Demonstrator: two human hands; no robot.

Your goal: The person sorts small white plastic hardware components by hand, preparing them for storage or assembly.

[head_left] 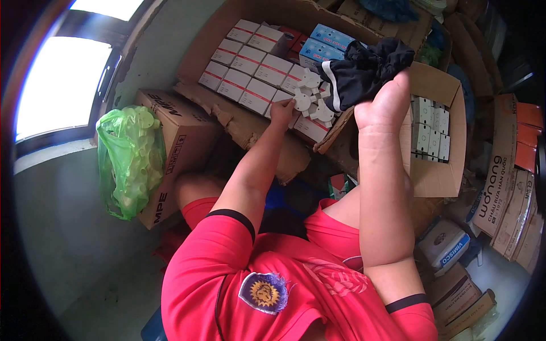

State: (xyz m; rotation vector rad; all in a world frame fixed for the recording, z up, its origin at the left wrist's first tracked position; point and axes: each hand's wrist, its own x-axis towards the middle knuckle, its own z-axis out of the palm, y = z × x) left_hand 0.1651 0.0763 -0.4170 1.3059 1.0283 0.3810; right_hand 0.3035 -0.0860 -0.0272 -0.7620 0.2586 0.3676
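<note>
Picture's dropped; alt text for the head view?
A person's left hand is at white plastic pieces on white boxes in an open carton; the right hand is against a white-striped black cloth that hides its fingers. At image left, a green bag is beside an MPE carton.

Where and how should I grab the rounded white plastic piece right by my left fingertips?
Probably pinch the white plastic piece by its rounded left edge, coming from the left with your left hand: those fingertips are right at that edge, while other white pieces crowd its right side.
</note>
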